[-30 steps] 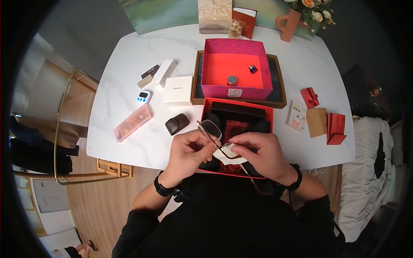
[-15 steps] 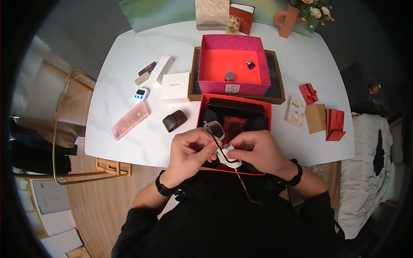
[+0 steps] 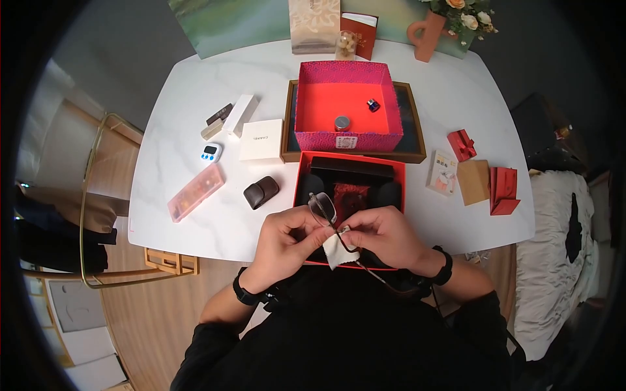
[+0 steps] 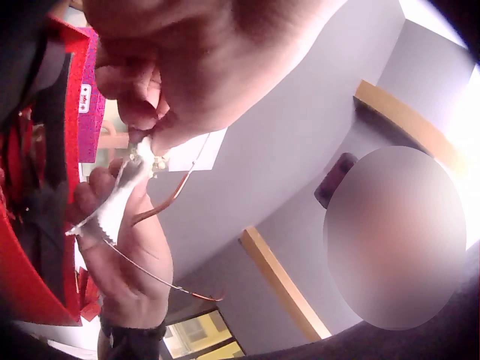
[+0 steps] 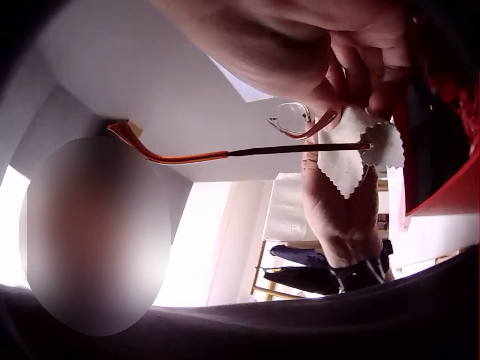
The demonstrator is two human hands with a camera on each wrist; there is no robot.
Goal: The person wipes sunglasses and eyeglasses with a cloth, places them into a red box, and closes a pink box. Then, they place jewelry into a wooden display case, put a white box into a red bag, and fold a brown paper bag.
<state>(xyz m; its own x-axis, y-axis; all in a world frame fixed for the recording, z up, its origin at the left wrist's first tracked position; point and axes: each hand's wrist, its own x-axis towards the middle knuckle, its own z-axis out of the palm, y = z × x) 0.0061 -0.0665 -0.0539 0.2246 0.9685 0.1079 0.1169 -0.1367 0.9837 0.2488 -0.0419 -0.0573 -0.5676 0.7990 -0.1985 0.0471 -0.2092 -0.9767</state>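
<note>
Clock directions are taken from the hands in the head view. Glasses [image 3: 322, 207]: held at centre, above the near part of an open red box [image 3: 403, 184]; one temple is extended between four and five o'clock. Left hand [image 3: 283, 242]: thumb and forefinger are clamped on the frame of the glasses. Right hand [image 3: 389, 238]: thumb and forefinger are pinched together on a pale cloth [image 3: 336, 253], zigzag-edged, by which the other lens is largely covered; its free end is hung toward six o'clock. Black case [image 3: 352, 171]: contained in the red box, twelve o'clock. Brown pouch [image 3: 261, 193]: placed at ten o'clock, apart from the box. Pink case [image 3: 195, 193]: laid aslant between nine and ten. Card box [image 3: 442, 173]: set at two o'clock, a brown envelope [image 3: 473, 182] just beside it. White box [image 3: 262, 141]: placed at eleven. Purple patterned box [image 3: 381, 142]: stood at twelve beyond the red box, on a framed tray [image 3: 287, 148]; a silver-lidded jar [image 3: 342, 123] is contained. Vase [image 3: 428, 38]: stood at one o'clock, far edge, filled with flowers [image 3: 466, 16].
</note>
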